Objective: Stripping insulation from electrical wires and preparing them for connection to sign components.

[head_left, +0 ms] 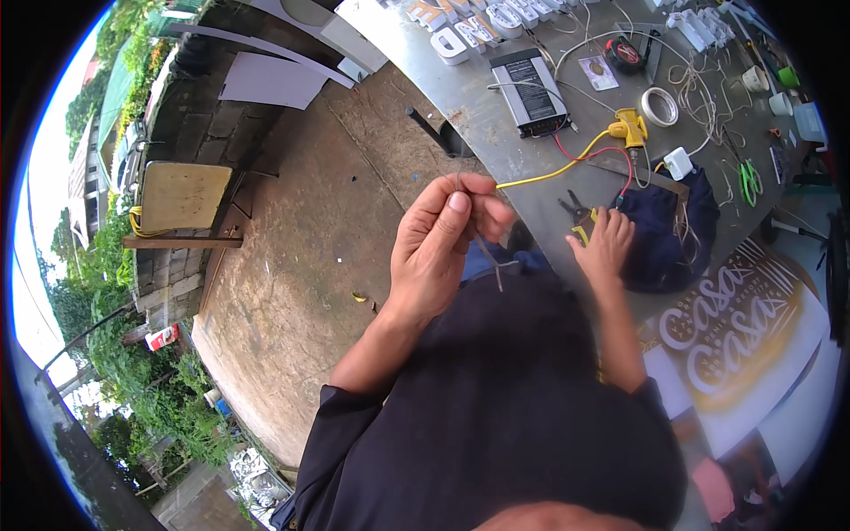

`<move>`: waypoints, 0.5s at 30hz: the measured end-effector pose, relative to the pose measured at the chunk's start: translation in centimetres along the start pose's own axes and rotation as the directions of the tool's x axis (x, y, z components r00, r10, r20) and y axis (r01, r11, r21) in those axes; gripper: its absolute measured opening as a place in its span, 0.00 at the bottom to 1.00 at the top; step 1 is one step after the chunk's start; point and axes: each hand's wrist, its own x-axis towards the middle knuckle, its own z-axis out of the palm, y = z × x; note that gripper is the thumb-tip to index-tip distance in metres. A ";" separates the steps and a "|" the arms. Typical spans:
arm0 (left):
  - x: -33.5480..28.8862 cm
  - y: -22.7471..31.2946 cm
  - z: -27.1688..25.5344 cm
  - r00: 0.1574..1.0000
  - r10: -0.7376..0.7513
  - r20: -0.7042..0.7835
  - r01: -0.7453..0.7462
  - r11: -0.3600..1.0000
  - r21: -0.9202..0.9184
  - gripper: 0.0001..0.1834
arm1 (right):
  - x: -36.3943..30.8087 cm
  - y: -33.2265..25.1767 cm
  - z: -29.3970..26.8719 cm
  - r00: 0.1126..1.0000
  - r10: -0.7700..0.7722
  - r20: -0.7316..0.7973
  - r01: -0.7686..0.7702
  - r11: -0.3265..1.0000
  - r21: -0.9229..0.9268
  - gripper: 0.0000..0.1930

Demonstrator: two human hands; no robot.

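Observation:
My left hand is raised in front of my body. Its thumb and fingers are pinched on a thin grey wire, whose lower end hangs free and splits into short strands. Over the table's near edge, my right hand reaches down with fingers stretched out. Between its thumb and index finger lie the yellow handles of a pair of pliers; the dark jaws point away from me. The fingers touch or nearly touch one handle. A dark blue cloth lies beside this hand.
On the metal table are a black and silver power supply, a yellow socket with its cord, a tape roll, a white adapter, green scissors, a tape measure and white letters. A printed sign stands at right.

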 end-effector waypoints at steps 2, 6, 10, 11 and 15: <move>0.6 -0.7 0.2 0.999 0.025 -0.048 -0.026 0.999 -0.023 0.14 | 0.3 -0.5 -1.6 0.995 -0.026 -0.092 0.019 0.996 -0.082 0.40; 1.7 -2.1 0.0 0.971 0.204 -0.127 -0.208 0.978 -0.021 0.11 | 1.1 -2.6 -6.2 0.961 -0.208 0.180 -0.044 0.528 0.848 0.43; 2.0 -3.3 0.4 0.909 0.412 -0.061 -0.402 0.906 0.135 0.10 | 0.5 -5.7 -9.4 0.784 -0.619 0.038 -0.415 -0.478 0.774 0.37; 1.9 -3.5 0.6 0.890 0.455 -0.031 -0.444 0.880 0.168 0.09 | 0.1 -6.6 -10.5 0.790 -0.612 0.038 -0.412 -0.483 0.773 0.37; 1.4 -4.3 0.9 0.854 0.519 -0.033 -0.506 0.845 0.174 0.08 | 0.4 -8.7 -13.8 0.885 -0.376 0.275 -0.449 -0.530 0.720 0.17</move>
